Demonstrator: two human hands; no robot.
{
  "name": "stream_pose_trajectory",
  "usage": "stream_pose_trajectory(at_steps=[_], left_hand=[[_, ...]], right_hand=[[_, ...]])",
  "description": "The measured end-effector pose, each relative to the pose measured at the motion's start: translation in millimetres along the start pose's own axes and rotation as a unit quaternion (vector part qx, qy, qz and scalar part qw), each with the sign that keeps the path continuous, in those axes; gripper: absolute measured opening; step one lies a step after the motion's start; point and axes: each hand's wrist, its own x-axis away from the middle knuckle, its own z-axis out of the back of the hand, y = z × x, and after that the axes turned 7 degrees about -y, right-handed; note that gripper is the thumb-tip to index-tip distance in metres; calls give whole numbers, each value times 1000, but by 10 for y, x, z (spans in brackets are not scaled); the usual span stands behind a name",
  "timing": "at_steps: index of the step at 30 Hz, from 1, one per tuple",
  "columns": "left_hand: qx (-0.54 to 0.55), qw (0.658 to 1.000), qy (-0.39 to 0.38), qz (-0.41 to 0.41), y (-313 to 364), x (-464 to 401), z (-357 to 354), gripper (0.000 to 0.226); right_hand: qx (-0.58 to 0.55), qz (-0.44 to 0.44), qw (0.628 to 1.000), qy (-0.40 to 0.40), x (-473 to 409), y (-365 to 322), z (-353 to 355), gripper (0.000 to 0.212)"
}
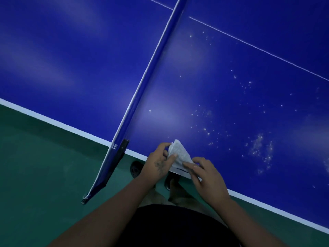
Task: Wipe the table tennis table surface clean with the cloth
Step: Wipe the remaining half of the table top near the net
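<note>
The blue table tennis table (204,72) fills the upper part of the head view, its white edge line running from left down to the lower right. White specks and smears (260,148) dot the right half. A small white cloth (179,154), folded into a rough triangle, is held over the near table edge. My left hand (159,164) pinches its left side with thumb and fingers. My right hand (204,172) pinches its lower right end.
The blue net (149,72) with a white top band crosses the table diagonally, its post clamp (123,146) at the near edge left of my hands. Green floor (44,166) lies below the table. My feet in dark sandals stand under the table edge.
</note>
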Motion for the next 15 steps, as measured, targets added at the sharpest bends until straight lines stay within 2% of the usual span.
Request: stream_pose_trajectory(at_steps=[4,8,11,15], left_hand=[[-62,998,-14,7,-16,-173,-126,48],[-113,993,-28,-25,-182,-263,-285,54],[-139,989,-21,-46,-361,-260,-316,51],[-192,980,10,-47,-451,-189,-240,43]], right_hand=[[52,-1,998,-40,-68,243,-76,43],[76,14,994,-82,-48,437,-235,43],[79,15,990,-116,-41,481,-329,45],[117,117,982,-93,-166,440,-433,45]])
